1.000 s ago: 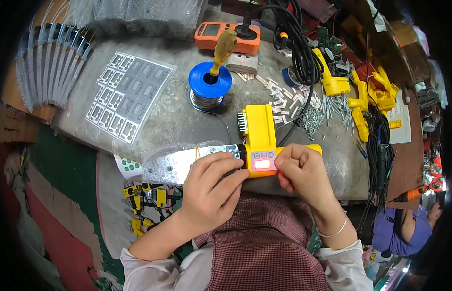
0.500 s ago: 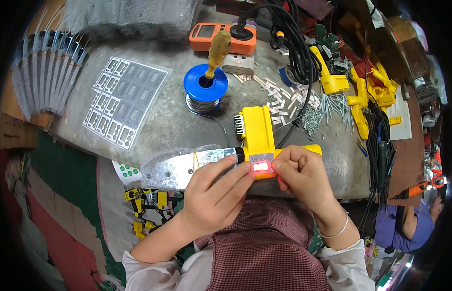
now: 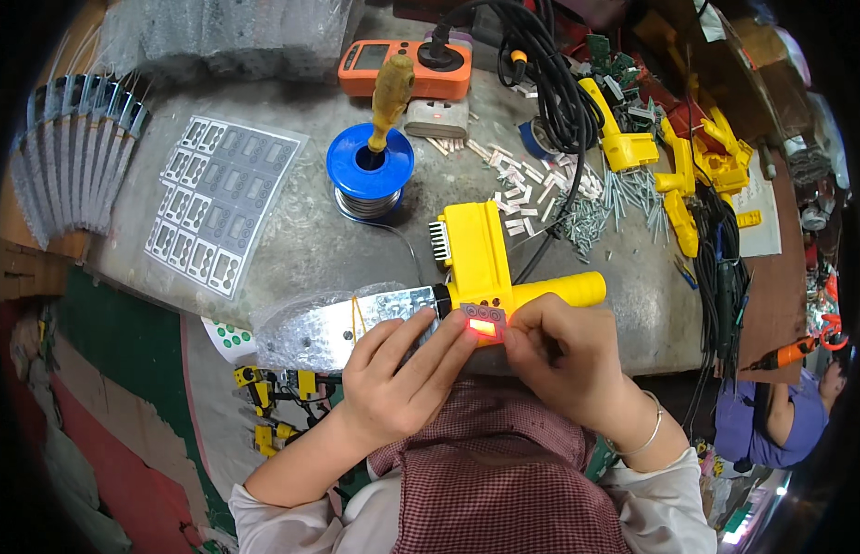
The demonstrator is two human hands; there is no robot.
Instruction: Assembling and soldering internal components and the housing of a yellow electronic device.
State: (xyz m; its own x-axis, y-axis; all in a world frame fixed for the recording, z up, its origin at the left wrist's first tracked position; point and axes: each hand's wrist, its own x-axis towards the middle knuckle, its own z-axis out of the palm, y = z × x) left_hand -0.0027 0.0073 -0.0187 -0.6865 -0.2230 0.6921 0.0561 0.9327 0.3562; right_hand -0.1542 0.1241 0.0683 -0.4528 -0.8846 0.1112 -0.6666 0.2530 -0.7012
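Item under inspection: grey label (image 3: 485,314) with a lit red window, lying over the near end of the yellow housing (image 3: 474,245) on the surface (image 3: 310,245). Clock directions are read with 12 o'clock pointing away from the person.

Right hand (image 3: 569,360): grip narrow, thumb and forefinger pinching the label at its right-hand edge. From that pinch the label lies between 9 and 10 o'clock.

Left hand (image 3: 393,392): fingers extended over the metal plate (image 3: 336,325), tips at the label's 9 o'clock edge, touching or just beside; its thumb is hidden, so its grip cannot be told. Both hands border the label, neither clearly nearer.

Alignment: the label's row of button marks runs 9 to 3 o'clock, dipping at the 3 o'clock end. Small holes in the housing show uncovered on its 12 o'clock side. The housing block's long axis runs about 12 to 6; the yellow handle (image 3: 573,289) extends toward 3. A blue spool (image 3: 399,175) stands at 11 o'clock from the label.
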